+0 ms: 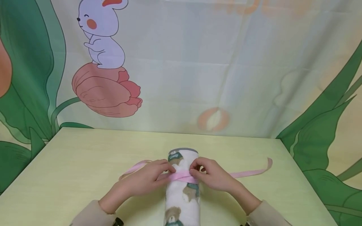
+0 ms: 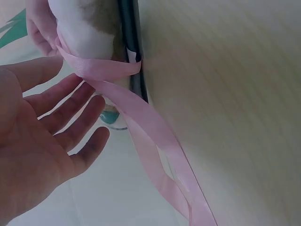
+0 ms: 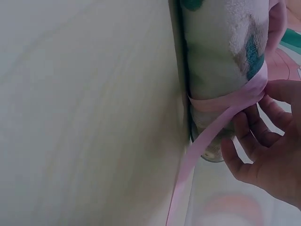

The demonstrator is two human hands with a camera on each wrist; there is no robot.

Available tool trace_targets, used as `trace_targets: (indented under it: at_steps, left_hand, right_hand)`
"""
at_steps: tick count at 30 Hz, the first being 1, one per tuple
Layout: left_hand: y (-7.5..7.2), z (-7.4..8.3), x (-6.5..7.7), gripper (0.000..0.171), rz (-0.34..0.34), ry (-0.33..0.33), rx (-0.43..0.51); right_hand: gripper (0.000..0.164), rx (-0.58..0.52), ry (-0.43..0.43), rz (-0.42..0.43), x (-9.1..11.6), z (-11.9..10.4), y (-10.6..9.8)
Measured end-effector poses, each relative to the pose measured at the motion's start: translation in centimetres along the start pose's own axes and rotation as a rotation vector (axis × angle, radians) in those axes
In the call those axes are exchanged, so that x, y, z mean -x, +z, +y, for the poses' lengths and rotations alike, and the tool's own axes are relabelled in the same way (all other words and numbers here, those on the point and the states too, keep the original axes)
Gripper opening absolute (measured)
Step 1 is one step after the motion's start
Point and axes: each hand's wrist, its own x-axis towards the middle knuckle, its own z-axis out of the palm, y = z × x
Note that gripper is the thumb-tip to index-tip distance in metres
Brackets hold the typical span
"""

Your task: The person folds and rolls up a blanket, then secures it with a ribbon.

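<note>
One rolled bear-print plush blanket (image 1: pixel 178 188) lies lengthwise on one pale yellow table (image 1: pixel 85 157), its far end edged in dark grey, with three printed bears at least partly visible from the head view. One pink ribbon (image 1: pixel 183 176) goes round the roll toward its far end and crosses over itself on top; two loose tails leave the crossing, the left tail (image 1: pixel 137 166) twisting out beyond the hand and the right tail (image 1: pixel 250 173) trailing across the table to an upturned end. Two hands work there, one from each side, the forearms slanting inward from two beige sleeves (image 1: pixel 91 215) at the lower edge. The left hand (image 1: pixel 150 177) lies with its back up and its fingers pointing in at the roll; the left wrist view shows the fingers spread and only gently bent, their tips touching the ribbon near the crossing. The right hand (image 1: pixel 212 174) is more arched, index finger bent toward the thumb, and these two appear to pinch the ribbon at the right of the crossing, the other fingers curving beside the roll. Behind the table hangs one printed backdrop (image 1: pixel 181 78), showing one white rabbit (image 1: pixel 103 37) seated on a pink tulip (image 1: pixel 104 91).
</note>
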Motion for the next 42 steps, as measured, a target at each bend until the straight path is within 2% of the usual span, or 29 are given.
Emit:
trace_targets:
  at_steps: [7, 12, 16, 20, 24, 30, 34, 38, 42]
  left_hand:
    - [0.6, -0.4, -1.0, 0.007, 0.007, -0.002, 0.051]
    - [1.0, -0.8, -1.5, 0.007, 0.016, 0.008, 0.1]
    - [1.1, -0.7, -1.7, 0.01, 0.013, -0.01, 0.16]
    - [1.0, -0.7, -1.8, 0.013, 0.01, -0.049, 0.204]
    - [0.9, -0.7, -1.9, 0.016, 0.016, -0.088, 0.269]
    - [1.1, -1.0, -2.0, 0.017, 0.04, -0.098, 0.334]
    - [1.1, -1.0, -2.1, 0.017, 0.045, -0.1, 0.356]
    - [1.0, -0.9, -2.1, 0.015, 0.047, -0.104, 0.378]
    - [1.0, -0.8, -2.2, 0.014, 0.064, -0.101, 0.391]
  right_hand:
    - [0.006, -0.074, 0.046, 0.017, 0.1, 0.0, -0.7]
    - [0.005, -0.115, 0.01, 0.039, 0.1, -0.1, -1.0]
    - [0.007, -0.118, -0.015, 0.06, -0.1, -0.1, -0.9]
    - [0.006, -0.06, -0.022, 0.063, -0.3, -0.1, -0.6]
    - [0.012, 0.034, -0.064, 0.08, -0.4, -0.1, -0.2]
    - [0.014, 0.097, -0.143, 0.1, -0.2, -0.3, 0.2]
    - [0.007, 0.143, -0.122, 0.043, 0.0, -0.7, 0.1]
    - [0.02, 0.23, -0.084, -0.021, 0.2, -1.3, 0.2]
    - [0.014, 0.309, -0.112, -0.023, 0.2, -1.6, 0.3]
